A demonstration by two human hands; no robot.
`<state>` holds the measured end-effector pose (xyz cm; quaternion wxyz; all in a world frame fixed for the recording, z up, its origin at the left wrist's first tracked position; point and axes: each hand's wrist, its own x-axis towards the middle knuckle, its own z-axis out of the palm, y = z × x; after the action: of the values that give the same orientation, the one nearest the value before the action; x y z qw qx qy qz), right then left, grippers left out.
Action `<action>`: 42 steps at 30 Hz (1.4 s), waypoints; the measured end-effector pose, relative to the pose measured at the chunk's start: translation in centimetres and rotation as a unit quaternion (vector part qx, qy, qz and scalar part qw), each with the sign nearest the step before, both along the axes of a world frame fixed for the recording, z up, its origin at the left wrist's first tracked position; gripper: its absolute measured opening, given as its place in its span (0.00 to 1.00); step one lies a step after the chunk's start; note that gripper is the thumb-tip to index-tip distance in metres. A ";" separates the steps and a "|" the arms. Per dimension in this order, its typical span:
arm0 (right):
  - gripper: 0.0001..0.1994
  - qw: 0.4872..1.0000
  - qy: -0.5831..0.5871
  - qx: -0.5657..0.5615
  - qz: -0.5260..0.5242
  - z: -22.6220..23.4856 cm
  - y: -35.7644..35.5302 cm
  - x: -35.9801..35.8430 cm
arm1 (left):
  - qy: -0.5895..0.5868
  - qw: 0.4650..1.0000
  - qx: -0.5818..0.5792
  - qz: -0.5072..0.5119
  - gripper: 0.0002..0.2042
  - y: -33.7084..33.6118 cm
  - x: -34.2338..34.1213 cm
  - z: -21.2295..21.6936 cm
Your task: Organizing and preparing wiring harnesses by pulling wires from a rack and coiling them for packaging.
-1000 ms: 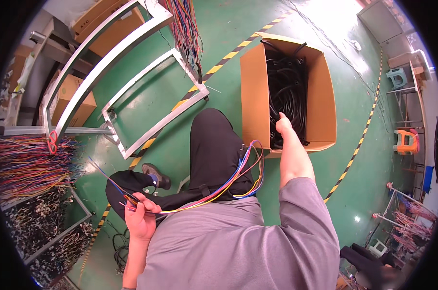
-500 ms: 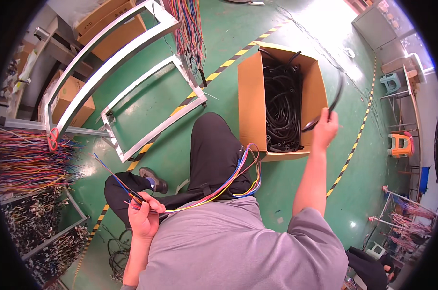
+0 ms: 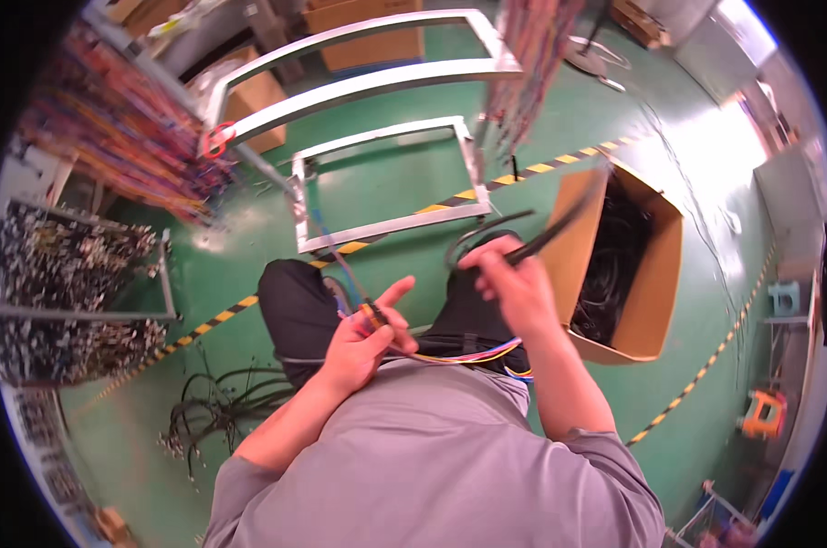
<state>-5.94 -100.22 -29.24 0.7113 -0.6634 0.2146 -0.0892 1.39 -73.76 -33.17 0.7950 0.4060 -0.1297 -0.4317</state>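
My left hand (image 3: 370, 340) grips a bundle of coloured wires (image 3: 468, 353) that runs across my lap, its end sticking up past my fingers. My right hand (image 3: 509, 279) is closed on a black cable (image 3: 560, 228) that stretches up and right toward an open cardboard box (image 3: 655, 301) holding several more black cables. The two hands are close together above my knees, the black cable's loop just above the wire bundle. I sit on the green floor in dark trousers and a grey shirt.
Metal frames (image 3: 386, 137) stand ahead, with hanging coloured wire bundles (image 3: 112, 137) at left and top. Racks of dark connectors (image 3: 67, 292) sit at far left. Loose black cables (image 3: 217, 406) lie on the floor left of me. Yellow-black tape (image 3: 706, 365) marks the floor.
My right hand has pulled a black cable out of the box and brought it left toward my left hand. My head has turned, shifting the box to the right.
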 end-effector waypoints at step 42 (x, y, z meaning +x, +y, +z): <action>0.03 0.977 -0.010 0.182 0.112 -3.8 8.0 3.9 | -0.639 0.527 0.394 0.398 0.09 10.0 13.0 3.3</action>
<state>-2.09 -92.21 -33.06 0.8276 -0.5419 0.1442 0.0247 14.37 -63.75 -29.85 0.3473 0.8550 -0.2450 0.2972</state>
